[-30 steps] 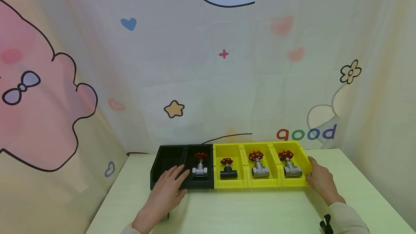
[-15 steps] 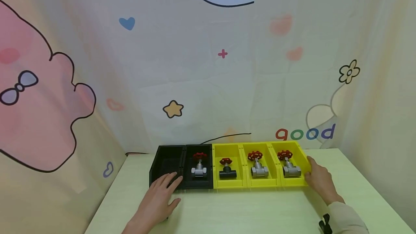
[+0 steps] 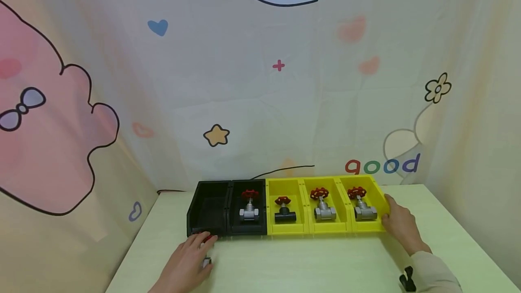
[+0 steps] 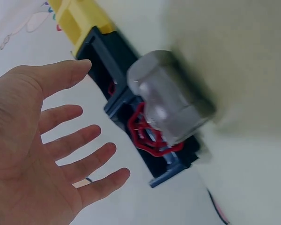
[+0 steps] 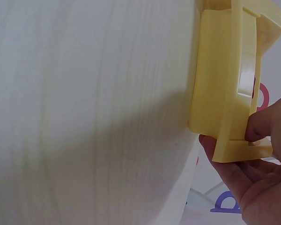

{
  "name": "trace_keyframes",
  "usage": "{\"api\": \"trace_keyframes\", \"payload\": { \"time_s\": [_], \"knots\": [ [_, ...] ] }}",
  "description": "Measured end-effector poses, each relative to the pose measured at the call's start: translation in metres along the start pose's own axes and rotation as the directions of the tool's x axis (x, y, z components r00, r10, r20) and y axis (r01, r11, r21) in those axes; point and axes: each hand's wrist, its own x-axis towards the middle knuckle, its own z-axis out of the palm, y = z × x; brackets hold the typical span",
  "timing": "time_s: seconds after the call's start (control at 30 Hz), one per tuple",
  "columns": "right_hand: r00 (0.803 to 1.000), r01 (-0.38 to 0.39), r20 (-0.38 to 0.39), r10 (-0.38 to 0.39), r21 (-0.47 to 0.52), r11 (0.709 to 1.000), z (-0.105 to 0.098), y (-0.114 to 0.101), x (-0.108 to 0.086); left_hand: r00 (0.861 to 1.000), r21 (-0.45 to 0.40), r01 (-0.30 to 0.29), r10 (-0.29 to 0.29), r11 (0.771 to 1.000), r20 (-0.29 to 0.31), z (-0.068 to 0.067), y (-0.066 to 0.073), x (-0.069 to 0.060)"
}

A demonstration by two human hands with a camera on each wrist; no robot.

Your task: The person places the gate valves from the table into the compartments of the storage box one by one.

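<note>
My left hand point(image 3: 183, 261) hovers with spread fingers over a grey gate valve point(image 4: 171, 98) with a red handwheel, just in front of the leftmost black bin point(image 3: 209, 209). In the left wrist view the valve stands apart from the fingers; in the head view the hand covers most of it. At the row's other end, my right hand point(image 3: 403, 227) grips the side wall of the rightmost yellow bin point(image 3: 368, 229). The right wrist view shows the thumb inside that wall and the fingers outside.
A second black bin point(image 3: 236, 229) holds a silver valve point(image 3: 249, 214). Further yellow bins hold a black-bodied valve point(image 3: 285, 216) and a silver valve point(image 3: 324, 213); the rightmost holds another silver valve point(image 3: 365, 212). A patterned curtain point(image 3: 252, 80) hangs behind the pale table point(image 3: 309, 266).
My left hand has drawn back from the black bins toward the table's near left, over the grey valve. The right hand keeps its grip on the yellow bin.
</note>
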Motion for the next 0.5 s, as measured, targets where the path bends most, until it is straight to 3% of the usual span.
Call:
{"api": "trace_keyframes", "payload": {
  "time_s": [0.3,0.5],
  "knots": [
    [1.0,-0.003,0.002,0.003,0.001,1.0,-0.001,-0.001,0.0,0.989,-0.017,0.079,-0.076,0.997,0.126,0.012,-0.012,-0.007],
    [1.0,-0.007,0.001,0.007,0.001,1.0,0.0,-0.001,0.0,0.988,-0.015,0.058,-0.056,0.998,0.142,0.021,-0.022,-0.012]
  ]
}}
